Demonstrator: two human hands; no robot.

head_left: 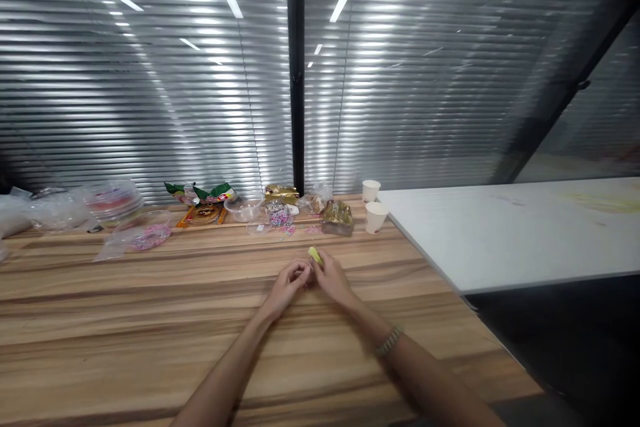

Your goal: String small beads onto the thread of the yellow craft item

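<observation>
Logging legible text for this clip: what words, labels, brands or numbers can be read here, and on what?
None can be read.
Green snack packet: print shows, too blurred to read.
Gold foil packet: no text legible.
Orange packet: markings too small.
Two paper cups: plain, no print seen.
Small yellow piece pinched between left hand and right hand: no marking visible.

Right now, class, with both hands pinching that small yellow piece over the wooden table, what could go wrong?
1. The yellow piece is tiny and held only at the fingertips of the left hand and right hand; it could slip onto the table.
2. The paper cups stand just beyond the right hand; a wide reach could tip one.
</observation>
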